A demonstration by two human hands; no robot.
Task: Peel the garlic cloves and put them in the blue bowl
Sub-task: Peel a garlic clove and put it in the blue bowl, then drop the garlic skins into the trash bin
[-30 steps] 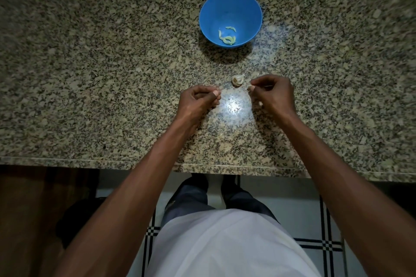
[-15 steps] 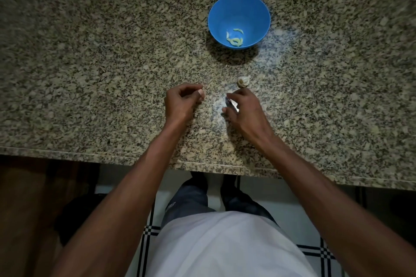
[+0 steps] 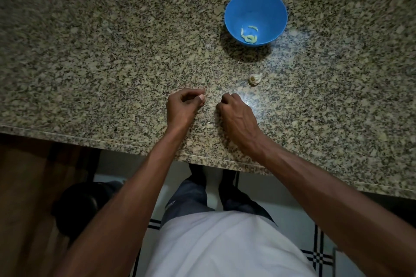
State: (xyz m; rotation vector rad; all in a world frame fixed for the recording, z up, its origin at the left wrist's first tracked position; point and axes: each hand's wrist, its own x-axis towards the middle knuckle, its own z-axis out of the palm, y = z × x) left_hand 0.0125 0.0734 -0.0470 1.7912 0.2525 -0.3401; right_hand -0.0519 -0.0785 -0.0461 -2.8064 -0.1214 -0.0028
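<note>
1. Near the counter's [image 3: 90, 56] middle, a small whitish garlic piece [image 3: 255, 79] with papery skin lies alone, between the blue bowl [image 3: 256, 17] and the right hand [image 3: 236, 111], touching neither.
2. Peeled garlic cloves [image 3: 249, 35], pale yellow-green and curved, lie on the bottom of the round, smooth bowl, which stands farther back on the counter.
3. Half a second ago the right hand lay close below the garlic piece with something pale at its fingertips; now it sits lower and to the left, well apart from the piece, fingers curled under, knuckles up. Whether it holds anything cannot be told.
4. The left hand [image 3: 184, 105] keeps its curled pose, thumb and forefinger pressed together as if pinching; what lies between them is too small to make out.
5. Both hands are now closer together than before.
6. The counter is speckled granite in beige, grey and black, with a glossy glare spot beside the right hand.
7. No writing shows anywhere.
</note>
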